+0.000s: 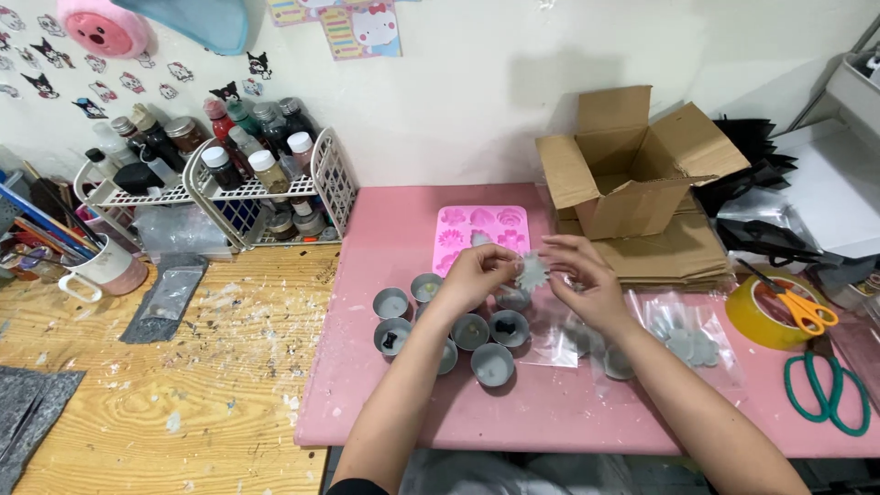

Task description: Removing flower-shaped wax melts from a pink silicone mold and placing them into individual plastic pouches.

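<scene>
Looking down, I see both hands meeting above the pink worktop (550,412); the left hand (477,275) and right hand (587,280) each pinch an edge of a small grey flower-shaped casting (532,271), held between them, roughly flat, with no clear long axis; the left fingertips seem closer to its centre; small round tins (493,364) sit just below; a pink mould (481,234) lies beyond.
</scene>
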